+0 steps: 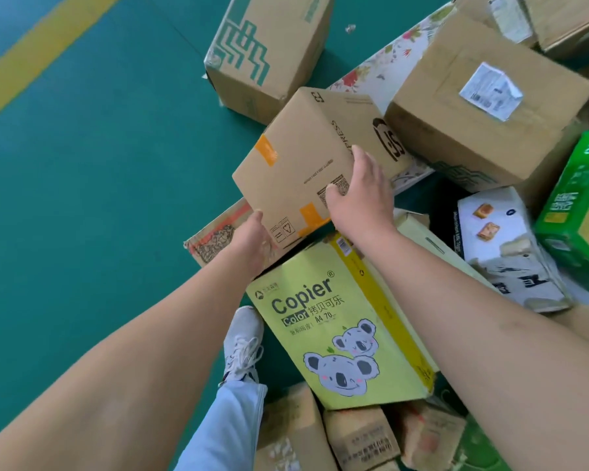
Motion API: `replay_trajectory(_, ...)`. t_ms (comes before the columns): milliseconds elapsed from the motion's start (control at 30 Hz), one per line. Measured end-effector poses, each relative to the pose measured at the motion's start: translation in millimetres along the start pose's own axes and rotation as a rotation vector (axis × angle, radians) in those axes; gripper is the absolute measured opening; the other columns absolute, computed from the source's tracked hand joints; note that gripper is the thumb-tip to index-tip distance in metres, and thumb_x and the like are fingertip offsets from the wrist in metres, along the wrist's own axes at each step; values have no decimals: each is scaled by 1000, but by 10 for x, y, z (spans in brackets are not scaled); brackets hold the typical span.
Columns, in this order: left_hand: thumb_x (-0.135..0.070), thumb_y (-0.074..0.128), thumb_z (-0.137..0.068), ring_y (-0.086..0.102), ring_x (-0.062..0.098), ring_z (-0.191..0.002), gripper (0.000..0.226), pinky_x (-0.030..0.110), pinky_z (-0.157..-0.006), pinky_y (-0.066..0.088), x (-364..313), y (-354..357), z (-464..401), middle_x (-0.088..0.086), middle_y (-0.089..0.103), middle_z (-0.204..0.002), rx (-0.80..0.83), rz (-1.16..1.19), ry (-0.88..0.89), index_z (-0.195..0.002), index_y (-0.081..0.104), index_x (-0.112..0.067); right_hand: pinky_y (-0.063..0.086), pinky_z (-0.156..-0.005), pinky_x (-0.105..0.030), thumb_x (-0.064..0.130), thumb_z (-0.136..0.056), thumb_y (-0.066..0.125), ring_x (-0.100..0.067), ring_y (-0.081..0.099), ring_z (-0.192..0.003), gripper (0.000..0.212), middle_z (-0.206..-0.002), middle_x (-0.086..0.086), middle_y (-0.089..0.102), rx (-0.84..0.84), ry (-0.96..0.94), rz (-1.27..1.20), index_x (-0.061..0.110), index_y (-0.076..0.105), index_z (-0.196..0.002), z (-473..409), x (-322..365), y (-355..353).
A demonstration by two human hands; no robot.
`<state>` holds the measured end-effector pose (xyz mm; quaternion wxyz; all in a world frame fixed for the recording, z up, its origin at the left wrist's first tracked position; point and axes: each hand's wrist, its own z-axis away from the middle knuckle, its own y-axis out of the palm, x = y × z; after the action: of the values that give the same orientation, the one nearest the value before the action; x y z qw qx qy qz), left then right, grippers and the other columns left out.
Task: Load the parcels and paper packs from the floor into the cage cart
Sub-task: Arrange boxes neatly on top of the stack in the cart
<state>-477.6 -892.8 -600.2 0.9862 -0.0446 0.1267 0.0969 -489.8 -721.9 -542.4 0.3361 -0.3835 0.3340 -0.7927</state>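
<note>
Tilting parcel [303, 158], long axis upper-right.

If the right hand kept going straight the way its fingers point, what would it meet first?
The right hand already rests on the tilted brown box. Sliding on past that box's top edge, it would probably meet the flowered flat carton behind it, though depth is hard to judge.

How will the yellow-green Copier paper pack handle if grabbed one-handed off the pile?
The Copier paper pack is probably dense and heavy for its size, being labelled A4 paper. Its crisp edges suggest it stays stiff, not floppy. The printed wrap looks smooth, so it may slip; it also lies tilted across small cartons, so it may slide as the brown parcel lifts.
</note>
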Motion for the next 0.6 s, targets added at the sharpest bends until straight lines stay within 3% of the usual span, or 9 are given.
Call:
replay_trajectory(67, -54, 46, -105, 43, 27, -143, 64, 48, -118, 31, -29, 81, -188, 7, 48, -155, 18, 10, -6, -155, 38, -15, 15, -127, -47, 36, -100, 54, -26, 14, -156, 79, -170, -5, 14, -6, 7, 16, 20, 10, -164, -97, -64, 109)
replay_trajectory(133, -61, 51, -100, 61, 22, -113, 64, 40, -90, 48, -83, 141, -238, 6, 64, -129, 38, 54, -17, -145, 49, -15, 17, -127, -47, 39, -99, 55, -26, 16, -155, 80, -169, -6, 15, -44, 8, 19, 19, 12, -163, -127, -92, 174)
replay_trajectory(200, -63, 56, -97, 61, 20, -93, 62, 38, -69, 46, -104, 223, -252, 4, 66, -107, 23, 85, -4, -135, 54, -15, 24, -124, -48, 44, -96, 58, -28, 22, -151, 82, -166, -8, 21, -101, 32, 1, 17, 18, -161, -139, -157, 195)
replay_trajectory(300, -64, 57, -96, 62, 21, -95, 59, 40, -80, 50, -62, 272, -122, 3, 66, -111, 30, 89, 44, -134, 55, -18, 36, -113, -44, 55, -91, 63, -31, 36, -140, 83, -156, -10, 32, -177, 149, -105, 14, 29, -154, -70, -268, 75)
replay_trajectory(367, -61, 55, -98, 62, 16, -88, 49, 35, -70, 50, -17, 225, 66, -1, 66, -107, 37, 73, 76, -129, 53, -22, 39, -107, -43, 59, -89, 64, -31, 39, -136, 84, -152, -11, 34, -190, 180, -175, 12, 32, -150, 70, -340, -23)
replay_trajectory(433, -63, 58, -96, 63, 14, -89, 55, 31, -58, 54, 26, 170, 304, -3, 66, -108, 44, 75, 107, -134, 48, -25, 42, -101, -42, 61, -88, 65, -31, 41, -131, 84, -147, -12, 37, -211, 192, -232, 9, 34, -147, 309, -362, -166)
replay_trajectory(467, -67, 62, -91, 66, 16, -93, 64, 32, -58, 58, 51, 141, 435, -2, 67, -115, 47, 73, 136, -137, 46, -25, 43, -98, -41, 60, -88, 66, -31, 42, -128, 83, -144, -12, 38, -230, 208, -267, 8, 35, -145, 446, -359, -229)
replay_trajectory(533, -72, 70, -79, 69, 22, -105, 84, 45, -77, 63, 129, 97, 712, 1, 65, -127, 25, 102, 169, -144, 41, -28, 46, -97, -42, 60, -87, 68, -31, 44, -124, 80, -138, -10, 41, -270, 238, -349, 8, 38, -139, 761, -339, -377)
replay_trajectory(600, -68, 70, -83, 65, 23, -110, 83, 54, -94, 57, 206, 60, 1066, -3, 58, -122, -33, 88, 219, -146, 35, -27, 48, -98, -47, 63, -85, 68, -31, 45, -123, 80, -136, -8, 41, -300, 266, -422, 10, 38, -138, 1099, -330, -549)
